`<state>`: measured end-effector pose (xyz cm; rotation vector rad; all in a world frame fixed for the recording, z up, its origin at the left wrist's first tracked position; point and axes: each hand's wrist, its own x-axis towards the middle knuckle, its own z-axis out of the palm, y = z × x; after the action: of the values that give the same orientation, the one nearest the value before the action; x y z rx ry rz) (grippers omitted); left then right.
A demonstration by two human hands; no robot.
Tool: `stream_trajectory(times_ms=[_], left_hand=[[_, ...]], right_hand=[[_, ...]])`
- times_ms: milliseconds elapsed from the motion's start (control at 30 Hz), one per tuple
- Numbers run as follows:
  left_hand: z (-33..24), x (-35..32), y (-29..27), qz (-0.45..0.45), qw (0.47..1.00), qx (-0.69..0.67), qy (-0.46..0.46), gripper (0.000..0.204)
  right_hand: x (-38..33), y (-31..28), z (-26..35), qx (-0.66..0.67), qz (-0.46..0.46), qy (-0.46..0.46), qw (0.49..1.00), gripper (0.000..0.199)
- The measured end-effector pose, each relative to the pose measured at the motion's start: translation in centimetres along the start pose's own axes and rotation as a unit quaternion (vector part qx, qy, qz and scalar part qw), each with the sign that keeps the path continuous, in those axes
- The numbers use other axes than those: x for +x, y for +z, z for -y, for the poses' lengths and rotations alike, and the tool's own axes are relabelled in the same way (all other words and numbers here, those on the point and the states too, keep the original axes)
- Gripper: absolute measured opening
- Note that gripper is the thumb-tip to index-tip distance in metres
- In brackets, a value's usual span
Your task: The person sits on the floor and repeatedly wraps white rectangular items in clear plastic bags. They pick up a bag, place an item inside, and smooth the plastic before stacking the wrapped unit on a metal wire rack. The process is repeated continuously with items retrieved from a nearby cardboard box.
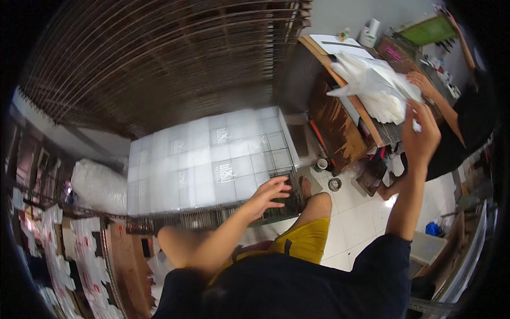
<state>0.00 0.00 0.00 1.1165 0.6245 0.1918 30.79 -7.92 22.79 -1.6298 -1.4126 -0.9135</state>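
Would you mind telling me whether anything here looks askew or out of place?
Nothing stands out. The white printed sheets lie flat in even rows on the wire rack, with the left hand at its front edge.

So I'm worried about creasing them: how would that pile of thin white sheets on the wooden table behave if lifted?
Probably floppy: the pile of white sheets slumps and juts unevenly over the wooden table. Likely light and slippery, since the layers look thin and glossy. The right hand reaches toward its edge; whether it holds a sheet is unclear.

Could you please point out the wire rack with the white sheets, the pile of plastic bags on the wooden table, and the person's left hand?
wire rack [276, 175], head view, its front right edge.
plastic bags [374, 87], head view, middle of the pile.
left hand [268, 195], head view, back of the hand.
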Motion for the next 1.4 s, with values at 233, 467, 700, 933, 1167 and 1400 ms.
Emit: stream_trajectory(times_ms=[233,467,700,933,1167,1400], left_hand=[[-5.3,-1.6,1.7,0.191,0.908,-0.369,0.058,0.091],[-7.2,-7.9,0.7,-0.056,0.959,-0.245,0.128,0.060],[-6.6,-11.2,-1.3,-0.103,0.933,-0.290,0.186,0.030],[-8.6,-4.5,-12.0,-0.187,0.948,-0.252,0.058,0.029],[-11.2,3.5,-20.7,-0.180,0.941,-0.276,0.082,0.036],[-15.5,4.3,-19.2,-0.196,0.946,-0.160,0.202,0.049]], right_hand=[[-1.6,-7.0,9.0,0.125,0.027,-0.085,0.988,0.016],[-2.9,-7.5,10.7,0.219,0.033,-0.082,0.972,0.014],[-1.9,-2.0,8.9,0.343,0.128,0.027,0.930,0.015],[-3.3,13.1,5.1,0.501,0.342,0.231,0.761,0.015],[-2.9,25.6,4.9,0.538,0.269,0.411,0.685,0.023],[-3.1,25.3,3.6,0.587,0.144,0.354,0.713,0.025]])
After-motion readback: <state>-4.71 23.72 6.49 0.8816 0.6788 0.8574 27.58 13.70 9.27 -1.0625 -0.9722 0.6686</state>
